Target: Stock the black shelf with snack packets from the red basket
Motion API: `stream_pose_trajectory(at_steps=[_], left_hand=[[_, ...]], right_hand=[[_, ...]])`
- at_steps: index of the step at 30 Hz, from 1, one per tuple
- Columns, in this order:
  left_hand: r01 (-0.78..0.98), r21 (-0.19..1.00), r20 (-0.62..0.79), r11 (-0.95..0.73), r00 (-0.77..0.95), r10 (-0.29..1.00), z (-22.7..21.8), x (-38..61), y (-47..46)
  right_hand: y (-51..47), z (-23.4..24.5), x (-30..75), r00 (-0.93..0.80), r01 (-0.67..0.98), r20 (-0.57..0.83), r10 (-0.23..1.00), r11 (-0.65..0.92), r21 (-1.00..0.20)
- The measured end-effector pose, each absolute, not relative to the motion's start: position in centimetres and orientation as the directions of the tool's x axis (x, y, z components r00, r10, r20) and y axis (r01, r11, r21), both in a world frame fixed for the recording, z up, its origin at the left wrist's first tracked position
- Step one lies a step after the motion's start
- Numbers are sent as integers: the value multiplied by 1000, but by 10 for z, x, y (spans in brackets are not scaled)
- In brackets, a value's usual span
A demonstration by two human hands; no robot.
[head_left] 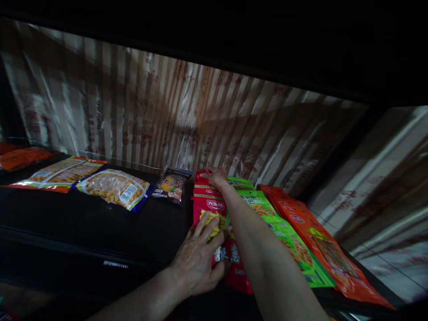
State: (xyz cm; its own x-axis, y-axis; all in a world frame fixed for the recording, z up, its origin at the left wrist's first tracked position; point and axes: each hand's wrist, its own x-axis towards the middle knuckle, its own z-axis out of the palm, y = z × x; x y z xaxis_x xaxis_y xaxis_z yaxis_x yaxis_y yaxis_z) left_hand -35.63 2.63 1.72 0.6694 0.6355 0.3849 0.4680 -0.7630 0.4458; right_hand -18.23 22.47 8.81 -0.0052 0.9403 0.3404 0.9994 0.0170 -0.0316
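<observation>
My left hand (198, 257) lies on the near end of a row of red snack packets (211, 206) on a dark shelf (100, 223), fingers spread flat over the front packet. My right hand (216, 176) reaches far back along the same red row, fingers resting on the rearmost packet's top edge. Beside the red row lie green packets (277, 227) and then orange packets (321, 240), overlapping front to back.
Left of the red row sit a small dark packet (172, 186), a clear blue-edged bag of yellow snacks (115, 187), an orange-edged bag (60, 173) and orange bags (22, 157) at far left. Striped cardboard (174, 120) backs the shelf. A dark upper shelf overhangs.
</observation>
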Motion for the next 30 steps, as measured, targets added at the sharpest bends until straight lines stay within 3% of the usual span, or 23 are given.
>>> stream_pose_trajectory(at_steps=[10,16,20,26,30], left_hand=[[472,406,391,-782,684,616,26,-354,48],[475,399,426,-784,662,617,22,-357,54],[491,432,445,-757,613,652,19,-357,56],[523,397,481,-754,581,657,17,-357,57],[556,404,531,-726,504,681,16,-357,59]], right_hand=[[233,93,-181,38,999,385,922,-23,-44],[242,88,-183,59,998,329,942,-55,-22],[246,78,-182,-3,1000,264,964,11,-28],[229,83,-182,16,995,515,857,36,-91],[199,94,-179,218,959,630,745,-43,-282]])
